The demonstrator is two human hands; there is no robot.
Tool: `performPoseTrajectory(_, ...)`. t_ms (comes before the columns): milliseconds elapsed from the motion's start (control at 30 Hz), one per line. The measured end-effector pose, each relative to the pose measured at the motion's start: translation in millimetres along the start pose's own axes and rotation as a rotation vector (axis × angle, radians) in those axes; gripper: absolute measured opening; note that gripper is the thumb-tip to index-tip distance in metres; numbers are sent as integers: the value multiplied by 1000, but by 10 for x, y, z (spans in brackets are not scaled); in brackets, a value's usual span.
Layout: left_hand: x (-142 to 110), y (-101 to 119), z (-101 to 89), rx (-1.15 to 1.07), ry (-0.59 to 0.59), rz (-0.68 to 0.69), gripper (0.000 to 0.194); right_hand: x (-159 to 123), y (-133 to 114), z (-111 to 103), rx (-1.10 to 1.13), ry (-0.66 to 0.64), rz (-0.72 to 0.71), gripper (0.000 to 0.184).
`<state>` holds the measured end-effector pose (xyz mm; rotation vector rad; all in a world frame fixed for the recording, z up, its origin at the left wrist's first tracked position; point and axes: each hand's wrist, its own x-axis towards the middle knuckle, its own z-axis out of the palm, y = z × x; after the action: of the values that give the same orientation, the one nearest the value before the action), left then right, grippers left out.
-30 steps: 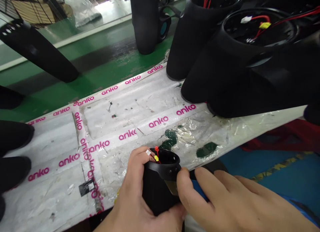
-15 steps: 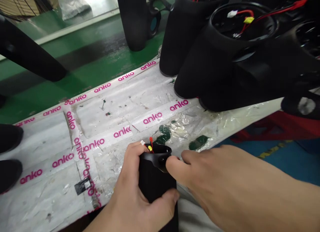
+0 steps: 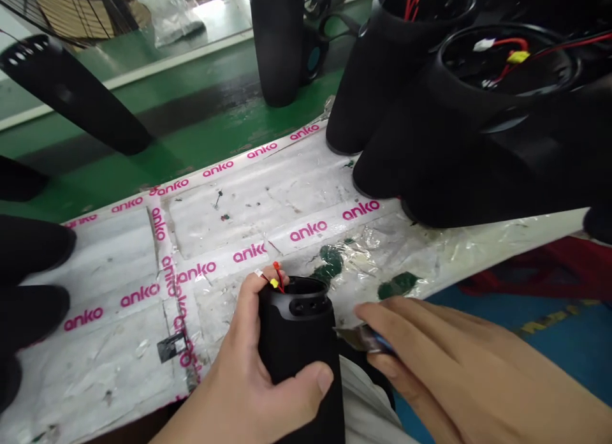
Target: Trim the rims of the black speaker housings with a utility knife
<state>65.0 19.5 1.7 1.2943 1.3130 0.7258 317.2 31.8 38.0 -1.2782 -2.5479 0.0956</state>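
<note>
My left hand (image 3: 268, 380) is wrapped round a black cylindrical housing (image 3: 301, 342), which looks like a speaker body, held upright at the table's near edge. Red and black wires with white, yellow and red connectors (image 3: 274, 282) stick out of its open top beside my fingers. Below the rim, an oval recess with small holes (image 3: 307, 305) faces me. Closed on a utility knife (image 3: 356, 337), my right hand (image 3: 444, 361) is just right of the housing. The blade points left towards the housing's side; whether it touches cannot be told. The handle is mostly hidden by my fingers.
Several larger black housings (image 3: 459, 138) with wires in their open tops crowd the right of the taped white table covering (image 3: 248, 214). More black cylinders stand on the green surface (image 3: 201, 125) behind and lie at the left. A red object (image 3: 540, 265) is below the right edge.
My right hand has drawn back to the right from the housing's rim, bringing the knife blade and the oval recess into sight. My left hand keeps its hold. The view has shifted slightly.
</note>
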Motion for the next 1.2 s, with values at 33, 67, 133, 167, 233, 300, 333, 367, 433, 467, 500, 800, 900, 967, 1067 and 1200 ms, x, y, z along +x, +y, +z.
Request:
performPoseTrajectory(33,8,25,7,12,-1,14,83,40,-34,38,12,4,-33,29)
performPoseTrajectory(67,21,58,16,25,1,46,81,62,-59,69,1,9,-59,27)
performPoseTrajectory(133,59,133,34,32,2,105,74,64,-86,108,-46,13,-81,23)
performPoseTrajectory(167,78,165,42,14,1,115,71,55,-93,119,-70,4,-79,22)
performPoseTrajectory(233,106,201,53,-57,-32,91,68,40,-104,134,-117,-5,-50,22)
performPoseTrajectory(300,115,194,57,-121,-74,52,67,45,-117,148,-157,8,-23,23)
performPoseTrajectory(333,113,181,57,-134,-79,45,66,54,-125,156,-172,10,-18,23)
performPoseTrajectory(367,108,164,57,-136,-74,41,65,66,-132,163,-183,9,-15,23)
performPoseTrajectory(433,100,135,55,-125,-43,48,63,89,-144,177,-194,0,-10,22)
performPoseTrajectory(467,97,125,53,-123,-35,55,62,97,-149,183,-195,-6,-7,22)
performPoseTrajectory(500,96,120,51,-125,-39,54,61,102,-153,188,-192,-14,-5,22)
performPoseTrajectory(800,101,119,46,-123,-67,-160,80,124,-137,128,-177,-84,24,40)
performPoseTrajectory(900,118,112,21,-45,-72,-147,78,229,-80,100,-87,-134,11,48)
performPoseTrajectory(967,130,103,-4,-20,-83,-146,76,340,-43,81,-10,-201,-17,47)
performPoseTrajectory(1067,159,85,-40,6,-87,-103,69,544,-20,28,23,-426,-35,44)
performPoseTrajectory(1200,221,76,-57,72,-63,45,61,735,-37,-50,-9,-736,-33,40)
